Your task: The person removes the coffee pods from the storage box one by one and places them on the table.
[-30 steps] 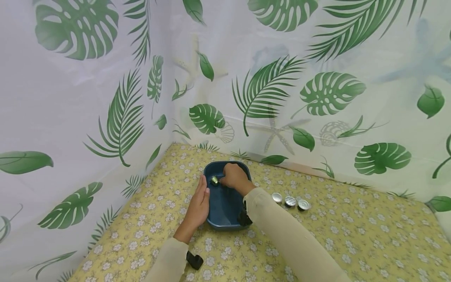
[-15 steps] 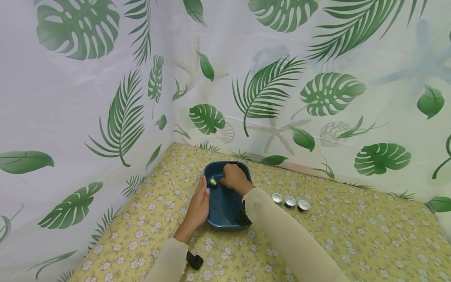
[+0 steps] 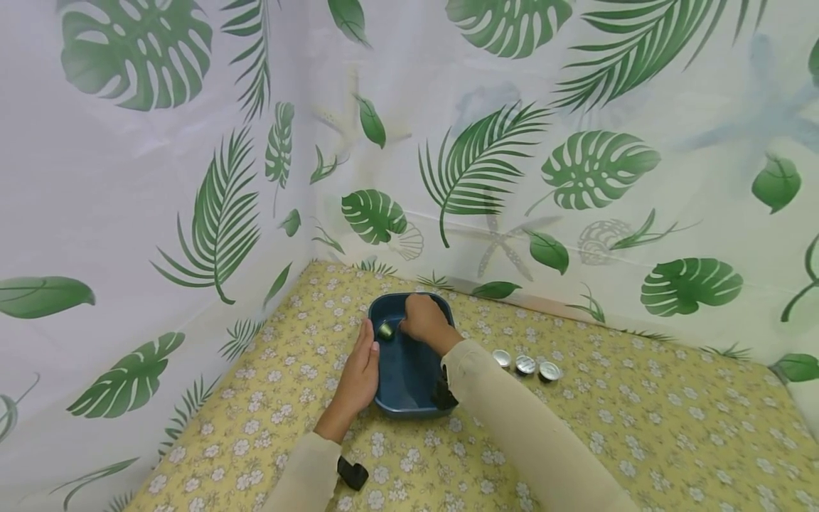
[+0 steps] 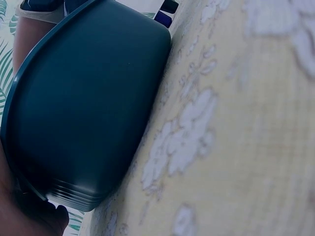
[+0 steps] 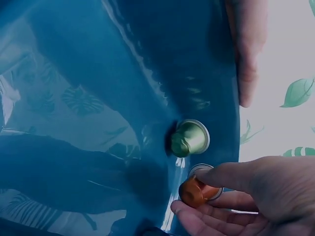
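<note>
A dark blue plastic basin (image 3: 409, 411) stands on the table. My left hand (image 3: 360, 373) rests with straight fingers against its left wall. Inside the basin, toward the far end, my right hand (image 3: 427, 321) pinches an orange coffee capsule (image 5: 198, 191) between thumb and fingers; in the head view the hand hides this capsule. Right beside it lies a green coffee capsule (image 5: 189, 138), tipped on its side near the basin wall. The head view also has this green capsule, just inside the left wall by my left fingertips.
Three capsules with silver lids, the middle one (image 3: 525, 365) among them, stand in a row on the floral tablecloth (image 3: 640, 427), right of the basin. White leaf-patterned sheeting (image 3: 512, 142) rises behind the table and along its left side.
The green capsule has shifted slightly left, closer to the basin's left wall. My right hand has barely moved, and my left hand keeps its place against the basin.
</note>
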Demonstrator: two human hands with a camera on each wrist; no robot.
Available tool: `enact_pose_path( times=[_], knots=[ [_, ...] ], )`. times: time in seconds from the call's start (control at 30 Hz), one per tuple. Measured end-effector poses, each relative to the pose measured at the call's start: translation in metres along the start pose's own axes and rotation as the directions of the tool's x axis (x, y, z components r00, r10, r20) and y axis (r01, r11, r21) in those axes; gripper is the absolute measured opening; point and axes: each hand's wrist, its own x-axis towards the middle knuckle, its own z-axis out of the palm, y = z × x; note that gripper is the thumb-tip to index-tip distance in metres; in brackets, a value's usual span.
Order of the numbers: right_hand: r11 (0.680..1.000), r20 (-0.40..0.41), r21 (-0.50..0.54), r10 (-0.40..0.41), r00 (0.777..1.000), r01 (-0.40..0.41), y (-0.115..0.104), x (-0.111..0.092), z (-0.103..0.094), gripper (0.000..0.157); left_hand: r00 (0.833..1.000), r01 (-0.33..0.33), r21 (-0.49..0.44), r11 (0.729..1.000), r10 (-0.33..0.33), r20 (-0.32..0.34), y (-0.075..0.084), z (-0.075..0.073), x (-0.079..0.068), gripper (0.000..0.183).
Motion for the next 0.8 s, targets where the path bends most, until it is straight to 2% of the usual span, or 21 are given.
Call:
enact_pose_path(
  times=[0.13, 0.33, 0.47, 0.6, 0.7, 0.8],
  knots=[
    [0.999, -0.017, 0.019, -0.050, 0.999, 0.051, 0.001, -0.004, -0.005, 0.059, 1.000, 0.012, -0.009, 1.000, -0.012, 0.008, 0.000, 0.001, 0.000, 0.056],
    [0.991, -0.060, 0.012, -0.134, 0.989, 0.135, -0.002, -0.016, -0.018, 0.061, 1.000, 0.005, -0.003, 1.000, -0.005, 0.011, -0.001, 0.003, -0.002, 0.059],
    [0.990, -0.079, 0.000, -0.138, 0.987, 0.139, -0.003, -0.023, -0.025, 0.061, 1.000, -0.001, -0.002, 1.000, 0.001, 0.002, -0.002, 0.004, -0.002, 0.058],
    [0.988, -0.087, 0.032, -0.150, 0.985, 0.153, -0.004, -0.029, -0.032, 0.061, 1.000, 0.006, 0.005, 1.000, -0.006, -0.013, -0.001, 0.003, -0.002, 0.056],
    [0.983, -0.101, 0.040, -0.172, 0.980, 0.177, -0.003, -0.034, -0.036, 0.056, 1.000, 0.005, 0.014, 1.000, -0.005, -0.014, 0.000, 0.002, -0.001, 0.056],
    [0.980, -0.126, 0.029, -0.190, 0.974, 0.195, -0.001, -0.038, -0.040, 0.039, 1.000, 0.002, 0.015, 1.000, -0.002, -0.011, 0.001, 0.002, -0.001, 0.056]
  ],
)
